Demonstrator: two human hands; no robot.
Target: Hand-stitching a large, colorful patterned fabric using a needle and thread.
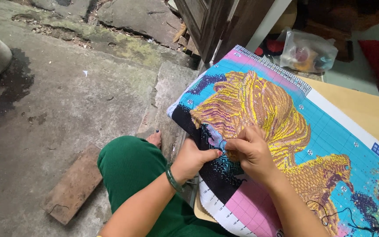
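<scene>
Both forearms rise from the bottom edge toward a cross-stitch canvas that lies over a pale wooden board and droops off its near edge. On the left wrist sits a dark green bangle. Below the arms, a knee in green trousers fills the low middle, with a bare foot showing just past it on the concrete floor.

Left hand grips the canvas at its hanging edge, thumb on top and fingers curled beneath, so the cloth is pinched between them. Right hand rests on the stitched face just beside the left thumb, its fingertips pressed together; they seem to pinch a needle, but it is too small to tell. A thin dark thread loops between the two hands.

Canvas shows yellow stitched shapes on a blue gridded ground, with a black patch and a pink corner near the hands. More loose dark thread lies on the canvas at lower right.

Left of the knee a flat brown brick lies on the floor. Beyond the board sits a clear plastic bag beside a dark wooden door.
</scene>
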